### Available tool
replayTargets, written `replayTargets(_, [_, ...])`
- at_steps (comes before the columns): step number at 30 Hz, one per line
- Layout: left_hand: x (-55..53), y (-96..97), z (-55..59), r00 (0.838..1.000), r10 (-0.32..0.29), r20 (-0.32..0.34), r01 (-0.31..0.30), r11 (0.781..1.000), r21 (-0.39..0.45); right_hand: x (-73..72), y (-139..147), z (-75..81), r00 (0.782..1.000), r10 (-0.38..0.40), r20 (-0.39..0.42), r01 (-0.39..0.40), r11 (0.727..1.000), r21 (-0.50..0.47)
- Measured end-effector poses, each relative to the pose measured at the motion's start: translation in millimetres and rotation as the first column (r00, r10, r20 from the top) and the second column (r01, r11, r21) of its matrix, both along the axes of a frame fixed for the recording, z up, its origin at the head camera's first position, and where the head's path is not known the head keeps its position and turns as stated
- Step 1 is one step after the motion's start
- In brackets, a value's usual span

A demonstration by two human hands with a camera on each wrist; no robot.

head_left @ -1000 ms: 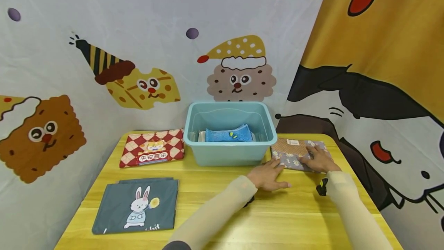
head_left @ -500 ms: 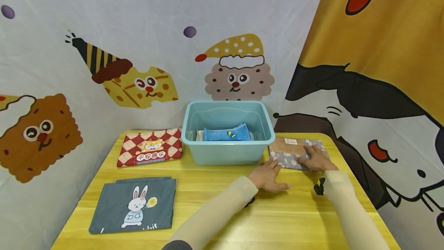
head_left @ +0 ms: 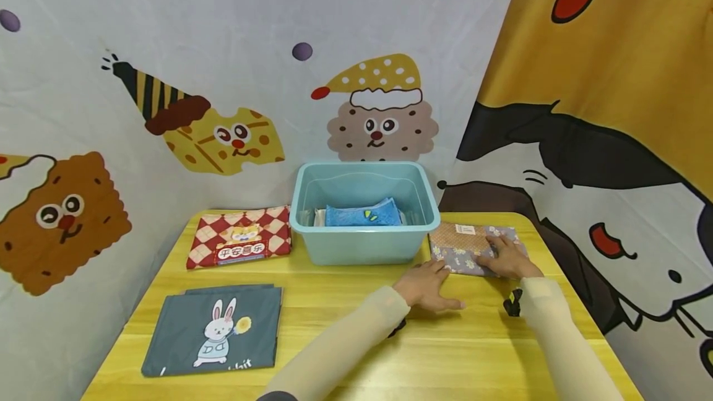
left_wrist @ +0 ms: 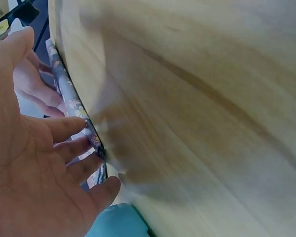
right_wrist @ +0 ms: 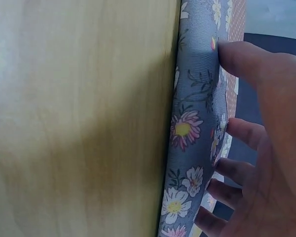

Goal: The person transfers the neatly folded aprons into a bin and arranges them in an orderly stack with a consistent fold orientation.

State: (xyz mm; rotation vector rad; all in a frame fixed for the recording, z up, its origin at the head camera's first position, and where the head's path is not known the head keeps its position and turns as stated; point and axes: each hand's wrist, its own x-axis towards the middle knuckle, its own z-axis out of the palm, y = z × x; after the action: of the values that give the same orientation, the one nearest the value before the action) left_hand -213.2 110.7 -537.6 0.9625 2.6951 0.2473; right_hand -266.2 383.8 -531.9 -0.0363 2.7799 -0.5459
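A folded grey cloth with daisies and a tan patterned panel lies flat at the table's back right, beside the tub. My right hand rests on its right part; in the right wrist view the thumb and fingertips press the floral fabric. With fingers spread, my left hand reaches to the cloth's near left corner. Its fingertips touch or nearly touch the cloth's edge in the left wrist view, while the thumb points right above the wood. Neither hand grips anything.
A light blue tub stands at the back centre, with a blue fuzzy packet inside. To its left lies a folded red-and-cream checked cloth. A dark grey folded cloth with a rabbit lies at the table's front left.
The whole head view has shifted slightly left across the frames. Both hands and the floral cloth keep nearly the same places relative to the table.
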Motion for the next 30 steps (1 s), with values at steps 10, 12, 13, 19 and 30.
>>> replayTargets(10, [13.4,-7.2,2.7,1.0,-0.007,0.012,0.007,1.0,0.01,12.8,-3,-2.5,0.999,0.011,-0.047,-0.012,1.0,-0.014])
replayTargets(12, [16.9,-8.4,4.4,1.0,-0.015,-0.001,0.015,1.0,0.007,16.9,-4,-2.6,0.999,0.013,-0.048,-0.014,1.0,-0.018])
replayTargets(13, [18.7,-8.9,5.1,1.0,-0.019,-0.006,0.019,1.0,0.006,19.2,-5,-2.6,0.999,0.015,-0.05,-0.016,1.0,-0.021])
replayTargets(19, [29.2,-12.7,6.6,0.999,-0.044,-0.013,0.043,0.999,-0.025,32.8,-9,-0.5,0.997,0.033,-0.073,-0.035,0.999,-0.026])
replayTargets(30, [38.5,-16.1,8.0,0.999,-0.042,-0.012,0.042,0.999,-0.032,45.1,-15,0.4,0.994,0.035,-0.102,-0.037,0.999,-0.015])
